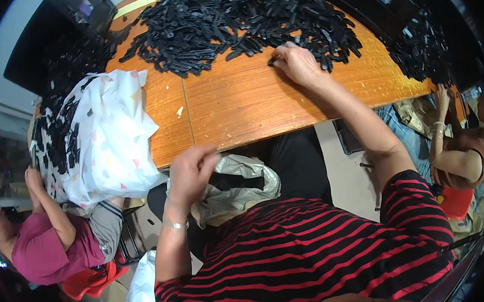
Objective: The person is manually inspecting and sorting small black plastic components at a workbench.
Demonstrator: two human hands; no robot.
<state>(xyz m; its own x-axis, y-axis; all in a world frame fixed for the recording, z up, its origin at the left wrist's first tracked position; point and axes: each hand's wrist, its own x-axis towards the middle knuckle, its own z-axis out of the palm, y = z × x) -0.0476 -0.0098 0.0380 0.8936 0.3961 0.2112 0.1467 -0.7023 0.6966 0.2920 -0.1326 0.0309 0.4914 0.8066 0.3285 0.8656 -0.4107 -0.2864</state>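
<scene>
There, I had my right hand (298, 65) pinching a slim black plastic-looking piece (272, 61) beside the far black heap (186, 35): light, stiff, probably, best gripped mid-length! Left hand (189, 175): thumb and fingers apart.

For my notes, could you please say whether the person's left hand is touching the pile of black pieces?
No, the left hand is by the near edge of the table, away from the pile.

Right grip (302, 68) at black pieces (186, 35) on wooden table (232, 100); left grip (189, 175) near open sack (229, 200).
</scene>
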